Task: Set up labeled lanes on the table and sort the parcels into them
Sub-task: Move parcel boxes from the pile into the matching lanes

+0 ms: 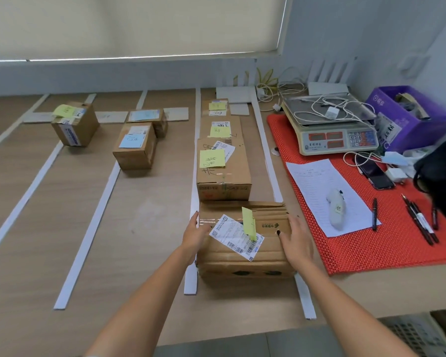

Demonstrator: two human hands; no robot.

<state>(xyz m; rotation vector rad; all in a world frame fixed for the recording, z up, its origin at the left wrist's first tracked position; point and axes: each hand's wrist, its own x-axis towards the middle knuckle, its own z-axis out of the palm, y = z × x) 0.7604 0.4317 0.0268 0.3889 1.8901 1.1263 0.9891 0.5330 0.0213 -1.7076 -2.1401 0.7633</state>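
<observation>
Nearest, the cardboard parcel (245, 240) sits at the near end of the rightmost lane, between 2 white tape strips (193, 253). The left hand (195, 237) presses its left side and the right hand (295, 240) its right side, fingers fairly straight on both, so they clamp it between the palms rather than curl round it. To place it well, I judge it should slide straight forward until it butts the taller box (223, 171) ahead, staying off both strips, with the yellow sticky note (249, 224) left facing up.

Hard to tell: that note stands on edge, so its writing is unreadable; the shipping label (236, 237) is blurred. Farther off, the lane cards (111, 116) by the wall are too faint to read, and 1 rear box (150, 117) is half hidden behind another
</observation>
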